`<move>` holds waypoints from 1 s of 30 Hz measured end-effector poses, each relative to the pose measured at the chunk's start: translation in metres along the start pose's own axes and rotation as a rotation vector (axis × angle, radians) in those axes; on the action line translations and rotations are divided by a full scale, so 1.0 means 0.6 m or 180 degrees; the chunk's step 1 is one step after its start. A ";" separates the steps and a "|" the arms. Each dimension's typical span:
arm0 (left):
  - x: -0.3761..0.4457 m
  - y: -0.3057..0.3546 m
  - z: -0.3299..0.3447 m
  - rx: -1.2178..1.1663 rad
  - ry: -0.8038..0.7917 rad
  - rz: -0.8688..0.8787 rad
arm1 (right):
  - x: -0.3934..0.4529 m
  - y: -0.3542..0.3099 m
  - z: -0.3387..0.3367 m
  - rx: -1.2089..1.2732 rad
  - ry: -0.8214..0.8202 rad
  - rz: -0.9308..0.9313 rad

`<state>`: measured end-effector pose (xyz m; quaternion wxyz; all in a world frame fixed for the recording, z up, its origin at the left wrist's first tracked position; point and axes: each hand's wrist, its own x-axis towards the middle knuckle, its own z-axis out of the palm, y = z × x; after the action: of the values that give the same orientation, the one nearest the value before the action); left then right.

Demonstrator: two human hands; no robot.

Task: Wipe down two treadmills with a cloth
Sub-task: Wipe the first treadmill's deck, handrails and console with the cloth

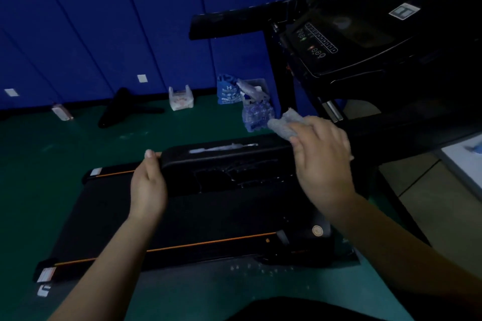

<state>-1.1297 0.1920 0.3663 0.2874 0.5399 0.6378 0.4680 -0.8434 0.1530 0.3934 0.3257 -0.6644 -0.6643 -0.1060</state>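
Here the left hand [148,185] grips the flat treadmill's [182,219] raised front edge mid-frame; the right hand [319,161] clutches a grey cloth [284,124] beside the tall treadmill [365,41]; green floor [52,154] lies open at left.

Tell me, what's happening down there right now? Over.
Left hand grips the low treadmill's housing. Right hand holds the grey cloth at its far end. Pack of bottles just beyond, otherwise nothing obstructing.

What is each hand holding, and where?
Right hand grips a grey cloth by its near end. Left hand holds the low treadmill's front housing at its left end.
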 end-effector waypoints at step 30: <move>0.076 -0.039 -0.075 0.1283 -0.1780 0.1647 | -0.008 -0.178 0.071 -0.0169 0.0390 0.0658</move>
<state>-1.1905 0.2231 0.3690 0.2112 0.8335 0.4577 0.2264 -0.9579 0.1633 0.3891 0.3572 -0.7300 -0.5680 -0.1298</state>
